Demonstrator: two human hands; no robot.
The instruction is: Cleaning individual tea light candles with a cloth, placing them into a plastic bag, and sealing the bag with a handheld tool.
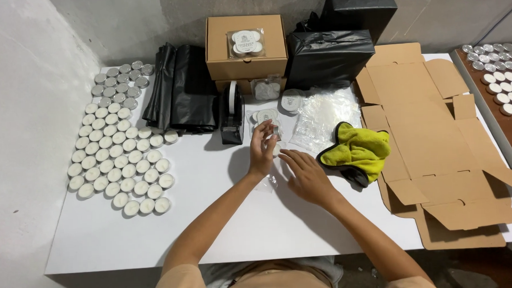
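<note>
Packing the tealights into the clear bag goes best with the bag mouth kept wide and the stack level. The left hand (pixel 261 149) is half curled, fingertips on a small clear packet of tealights (pixel 267 126) just right of the tape dispenser (pixel 231 113). The right hand (pixel 305 173) lies open, flat on the white worktop (pixel 213 219).

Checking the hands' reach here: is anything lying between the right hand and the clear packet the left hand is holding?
Nothing visible does. The right hand lies flat beside the left hand, which holds the clear packet; only bare white table lies between.
</note>
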